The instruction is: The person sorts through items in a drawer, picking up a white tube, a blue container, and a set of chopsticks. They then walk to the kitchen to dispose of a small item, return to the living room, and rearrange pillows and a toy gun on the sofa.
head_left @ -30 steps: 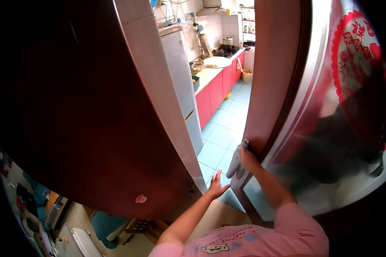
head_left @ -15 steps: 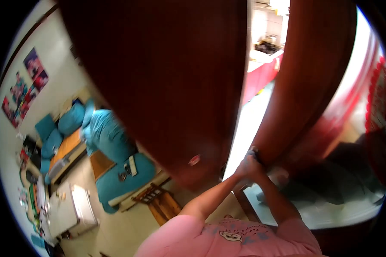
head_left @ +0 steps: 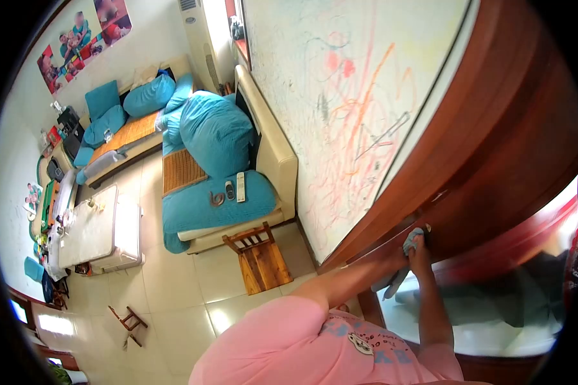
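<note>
At the brown wooden door (head_left: 494, 135), my right hand (head_left: 420, 255) is closed around a grey cloth (head_left: 413, 239), close to a small round metal fitting (head_left: 428, 228). Below the hand hangs a grey flap (head_left: 397, 281), seemingly part of the same cloth. My left forearm reaches across to the door edge. My left hand (head_left: 399, 258) is beside the right one, blurred and partly hidden, so its fingers cannot be made out.
A scribbled wall (head_left: 353, 96) adjoins the door. To the left are a wooden chair (head_left: 263, 263), a sofa with blue covers (head_left: 218, 135), a low table (head_left: 90, 231) and a small stool (head_left: 131, 321). Frosted glass (head_left: 481, 308) is at the right.
The kitchen gap seen earlier is out of sight, with the door leaves now together. My left hand has moved beside the right. The view has swung left onto the room.
</note>
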